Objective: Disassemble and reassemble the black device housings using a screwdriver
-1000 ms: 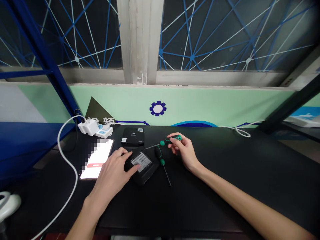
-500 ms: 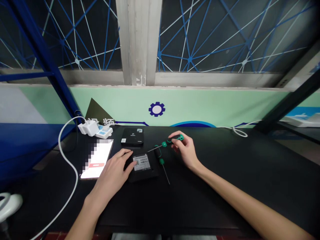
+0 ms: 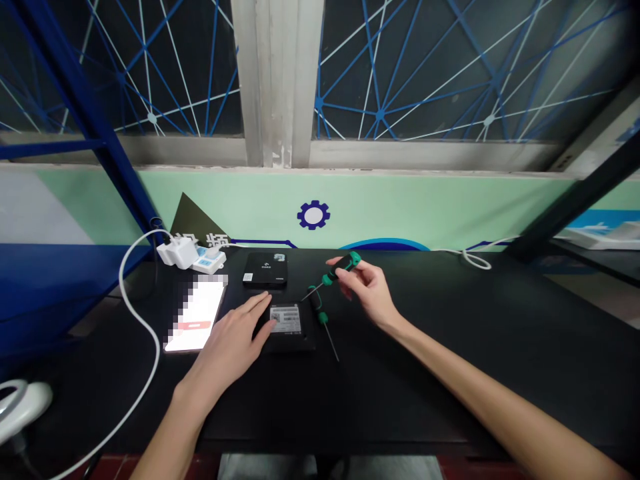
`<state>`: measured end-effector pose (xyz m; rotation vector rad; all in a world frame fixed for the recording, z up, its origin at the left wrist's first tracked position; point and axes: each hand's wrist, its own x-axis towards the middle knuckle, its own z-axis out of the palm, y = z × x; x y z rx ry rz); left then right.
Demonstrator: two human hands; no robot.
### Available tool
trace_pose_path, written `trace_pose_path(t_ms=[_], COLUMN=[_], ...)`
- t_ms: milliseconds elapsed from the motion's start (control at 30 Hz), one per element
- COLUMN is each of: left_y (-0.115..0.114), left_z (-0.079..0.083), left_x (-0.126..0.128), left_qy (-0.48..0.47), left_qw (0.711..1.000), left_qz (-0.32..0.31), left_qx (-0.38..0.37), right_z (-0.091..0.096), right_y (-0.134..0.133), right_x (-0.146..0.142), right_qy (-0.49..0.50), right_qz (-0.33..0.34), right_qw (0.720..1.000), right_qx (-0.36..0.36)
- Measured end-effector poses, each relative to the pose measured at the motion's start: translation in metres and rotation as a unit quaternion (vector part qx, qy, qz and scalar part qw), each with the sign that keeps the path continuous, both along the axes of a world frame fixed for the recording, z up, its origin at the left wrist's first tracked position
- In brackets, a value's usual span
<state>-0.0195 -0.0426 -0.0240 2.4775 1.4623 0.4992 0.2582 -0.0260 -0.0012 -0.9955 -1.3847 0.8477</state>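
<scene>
My left hand point(image 3: 234, 343) lies flat on the black table point(image 3: 450, 360), fingertips pressing the left edge of a small black box point(image 3: 295, 330) that lies with its white label up. My right hand point(image 3: 367, 290) grips a screwdriver with a black and green handle point(image 3: 336, 271), lifted and tilted, its thin tip pointing down-left toward the box's far right corner. A second green and black screwdriver point(image 3: 323, 321) lies on the table just right of the box.
Another black box point(image 3: 265, 270) sits behind the first. A lit phone point(image 3: 197, 315) lies to the left, with a white charger and power strip point(image 3: 187, 255) and a white cable point(image 3: 137, 320) trailing off. A white cable loop point(image 3: 473, 257) lies far right. A wall stands behind.
The labelled box has turned from a slanted position to square under my left hand. My right hand has raised the screwdriver and tilted its handle up.
</scene>
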Motion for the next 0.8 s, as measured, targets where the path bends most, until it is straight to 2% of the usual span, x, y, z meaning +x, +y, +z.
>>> trace_pose_path(t_ms=[233, 433, 667, 800], left_y=[0.001, -0.002, -0.003, -0.003], left_z=[-0.005, -0.001, 0.001, 0.0], left_x=[0.001, 0.004, 0.005, 0.005], left_qy=[-0.009, -0.014, -0.013, -0.016], left_qw=[1.0, 1.0, 1.0, 1.0], left_qz=[0.002, 0.003, 0.002, -0.001], left_qx=[0.011, 0.009, 0.006, 0.01], right_z=[0.004, 0.003, -0.013, -0.022], right_y=[0.0, 0.009, 0.022, 0.022], right_x=[-0.015, -0.026, -0.037, -0.044], right_qy=[0.005, 0.015, -0.002, 0.011], right_qz=[0.052, 0.109, 0.139, 0.116], right_qw=[0.999, 0.994, 0.99, 0.993], right_qx=[0.0, -0.026, -0.013, 0.012])
